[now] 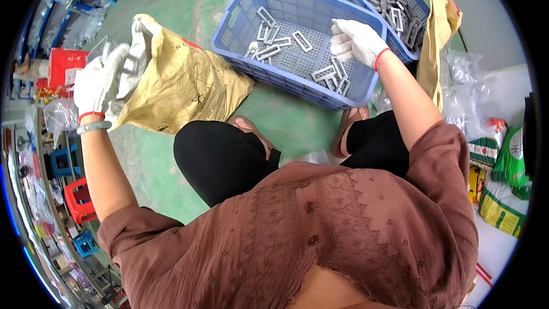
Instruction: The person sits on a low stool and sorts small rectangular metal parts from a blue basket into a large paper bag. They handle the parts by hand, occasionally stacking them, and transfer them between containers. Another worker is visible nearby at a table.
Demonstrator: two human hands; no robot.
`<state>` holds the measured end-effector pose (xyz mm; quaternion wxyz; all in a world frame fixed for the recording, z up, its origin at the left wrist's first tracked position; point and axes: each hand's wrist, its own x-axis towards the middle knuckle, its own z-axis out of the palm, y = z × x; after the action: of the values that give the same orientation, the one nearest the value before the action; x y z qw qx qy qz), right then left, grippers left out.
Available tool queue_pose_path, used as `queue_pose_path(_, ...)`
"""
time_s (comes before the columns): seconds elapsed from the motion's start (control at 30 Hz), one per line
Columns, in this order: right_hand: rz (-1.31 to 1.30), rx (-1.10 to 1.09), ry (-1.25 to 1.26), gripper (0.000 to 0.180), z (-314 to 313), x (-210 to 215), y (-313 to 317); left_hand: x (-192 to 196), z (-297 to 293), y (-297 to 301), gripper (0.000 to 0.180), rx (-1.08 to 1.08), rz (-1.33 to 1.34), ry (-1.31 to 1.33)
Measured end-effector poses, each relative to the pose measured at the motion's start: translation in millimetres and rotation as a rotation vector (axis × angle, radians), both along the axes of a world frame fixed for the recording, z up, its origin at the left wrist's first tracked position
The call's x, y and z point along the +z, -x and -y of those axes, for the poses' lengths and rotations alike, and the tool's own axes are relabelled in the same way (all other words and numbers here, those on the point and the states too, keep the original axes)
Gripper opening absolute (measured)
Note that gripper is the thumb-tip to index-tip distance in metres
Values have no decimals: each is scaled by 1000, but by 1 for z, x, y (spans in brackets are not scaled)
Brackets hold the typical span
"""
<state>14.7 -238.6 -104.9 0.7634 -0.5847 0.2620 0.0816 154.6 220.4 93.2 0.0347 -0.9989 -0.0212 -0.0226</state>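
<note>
My left hand (98, 83), in a white knit glove, reaches into the open mouth of a tan paper sack (183, 83) lined with clear plastic; what its fingers hold is hidden. My right hand (355, 40), also gloved, hovers over the right side of a blue plastic crate (240, 20), fingers curled loosely, with nothing visible in them. Several grey rectangular metal frames (274, 43) lie scattered on the crate's perforated bottom, some just below the right hand.
A second blue crate (420, 8) full of the same grey frames stands behind the first. Another tan sack (437, 28) hangs at its right. Plastic bags and printed packets lie at the right, stools and shelves at the left. My knees are over the green floor.
</note>
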Motion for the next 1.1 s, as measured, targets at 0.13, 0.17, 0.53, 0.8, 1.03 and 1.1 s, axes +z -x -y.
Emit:
queue_pose_path(0.13,-127,135,387,37,27,-38,-12,15,19,19,74,-41,130,-257)
queue_pose_path(0.17,-149,231,345,37,41,-56,-24,24,29,34,68,-79,193,-134)
queue_pose_path(0.53,-634,1256,1283,58,45,-168,-63,-88,171,96,33,-659,-159,702)
queue_pose_path(0.8,-252,1792,1643,34,1,-280,-40,-157,156,57,28,-564,-531,520)
queue_pose_path(1.03,-126,1898,1661,22,-15,-307,-36,-150,153,48,22,-561,-641,518)
queue_pose_path(1.1,-98,1893,1712,23,-11,-290,-35,-151,150,45,23,-594,-628,504)
